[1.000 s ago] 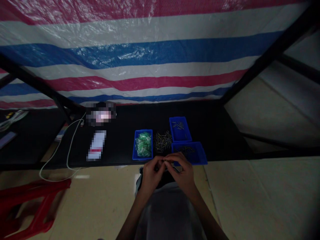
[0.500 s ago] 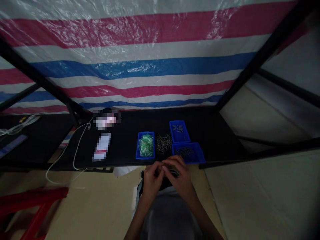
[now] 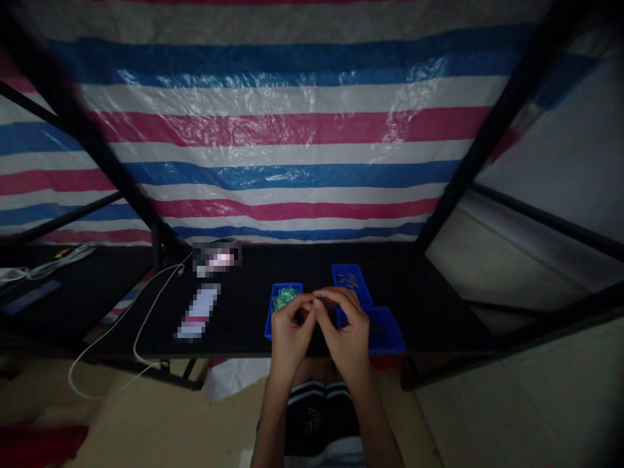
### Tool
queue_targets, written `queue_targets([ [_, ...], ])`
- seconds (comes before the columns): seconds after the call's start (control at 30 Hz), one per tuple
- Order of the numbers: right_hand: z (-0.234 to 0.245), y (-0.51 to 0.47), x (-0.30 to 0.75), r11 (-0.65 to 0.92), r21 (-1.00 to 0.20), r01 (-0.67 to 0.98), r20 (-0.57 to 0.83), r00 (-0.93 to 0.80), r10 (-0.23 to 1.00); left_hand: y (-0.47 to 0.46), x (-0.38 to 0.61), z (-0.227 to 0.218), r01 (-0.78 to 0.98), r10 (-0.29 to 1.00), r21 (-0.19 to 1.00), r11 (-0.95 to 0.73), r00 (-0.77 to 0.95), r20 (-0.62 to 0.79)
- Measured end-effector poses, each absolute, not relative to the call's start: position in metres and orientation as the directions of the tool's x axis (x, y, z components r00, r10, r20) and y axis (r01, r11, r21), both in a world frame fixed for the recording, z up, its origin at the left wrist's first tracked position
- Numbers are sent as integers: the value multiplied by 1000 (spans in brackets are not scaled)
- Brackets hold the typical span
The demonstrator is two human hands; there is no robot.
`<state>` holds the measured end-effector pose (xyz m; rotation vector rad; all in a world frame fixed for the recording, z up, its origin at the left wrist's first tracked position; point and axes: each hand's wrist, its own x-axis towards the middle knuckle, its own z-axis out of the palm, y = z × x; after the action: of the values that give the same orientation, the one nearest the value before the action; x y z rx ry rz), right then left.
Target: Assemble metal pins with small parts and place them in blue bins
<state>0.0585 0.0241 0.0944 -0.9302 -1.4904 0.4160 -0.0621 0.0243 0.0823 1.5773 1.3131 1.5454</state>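
My left hand (image 3: 288,337) and my right hand (image 3: 345,335) are raised together over the near edge of a black table (image 3: 244,325). Their fingertips meet in a pinch around a tiny part (image 3: 318,298) too small to name. Behind the left hand sits a blue bin with green pieces (image 3: 279,300). A blue bin of thin metal pins (image 3: 350,278) stands behind the right hand, and a second blue bin (image 3: 387,330) lies just right of it, partly hidden. The loose pins between the bins are covered by my hands.
A white cable (image 3: 141,312) runs off the table's left edge to the floor. Two blurred items (image 3: 199,313) lie left of the bins. A striped tarpaulin (image 3: 292,143) hangs behind. Black frame bars (image 3: 468,156) slant at both sides. Something red (image 3: 39,442) shows at bottom left.
The view has tilted upward and come closer to the table. Both hands have risen from below the table edge to over the bins, staying pinched together.
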Motion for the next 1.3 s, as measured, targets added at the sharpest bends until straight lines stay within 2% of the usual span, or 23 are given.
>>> queue_targets([
  [0.17, 63, 22, 73, 602, -745, 288, 646, 87, 758, 27, -79, 67, 336, 921, 870, -361, -19, 389],
  [0.33, 39, 25, 99, 566, -773, 286, 613, 108, 783, 26, -84, 40, 381, 906, 856, -350, -94, 412],
  [0.57, 46, 49, 113, 550, -787, 280, 594, 101, 798, 44, -84, 33, 341, 842, 865, -369, -271, 466],
  [0.77, 43, 60, 91, 585, -780, 223, 613, 84, 785, 52, -67, 40, 319, 878, 880, -353, -213, 429],
  [0.97, 32, 56, 77, 611, -752, 248, 639, 47, 768, 43, -54, 28, 315, 917, 887, -339, -102, 387],
  [1.3, 34, 38, 70, 605, -753, 259, 634, 38, 772, 30, -65, 29, 214, 905, 904, -370, -137, 403],
])
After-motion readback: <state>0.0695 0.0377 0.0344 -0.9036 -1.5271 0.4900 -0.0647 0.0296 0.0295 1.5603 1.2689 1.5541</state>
